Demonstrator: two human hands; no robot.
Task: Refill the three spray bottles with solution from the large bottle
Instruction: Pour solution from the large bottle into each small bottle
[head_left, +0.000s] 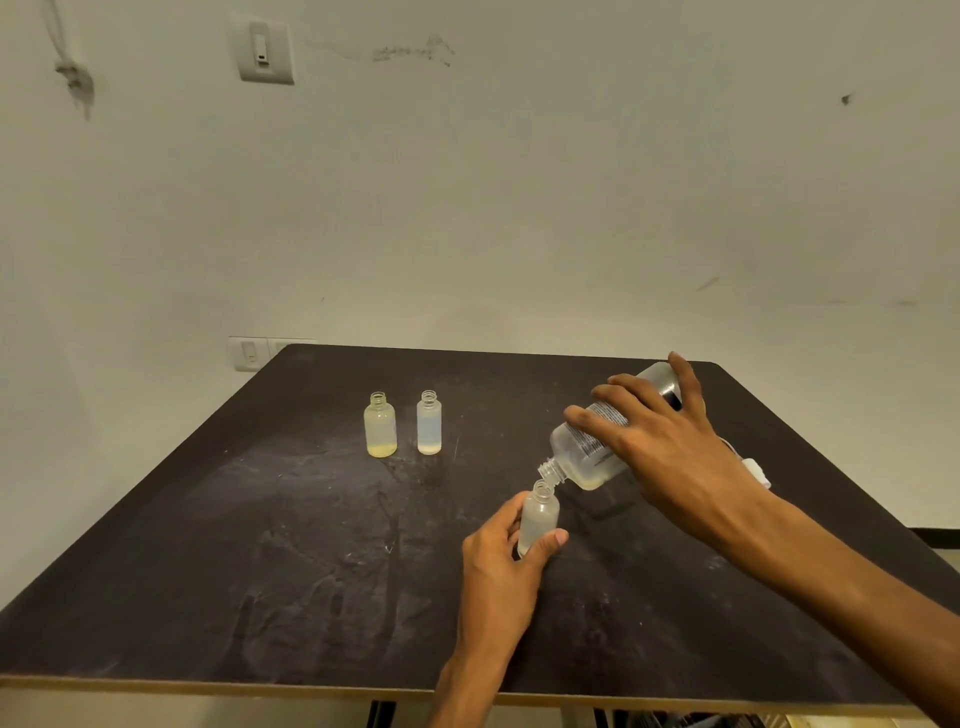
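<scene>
Two bottles (404, 424) left of hands.

One camera only, worn on the head, so no second view shares anything with it. It looks forward and down from the near edge of a dark table (260, 571), facing a pale wall (519, 182) that fills the upper half of the wide-angle frame. The near table edge runs along the bottom, and the far edge sits about mid-height. Both forearms enter close to the lens from 5 o'clock: the left hand (498, 561) low and just right of centre, the right hand (670, 447) towards 3 o'clock. Two small bottles (402, 426) stand farther off, just left of centre. Straight lines bow near the frame's borders.
</scene>
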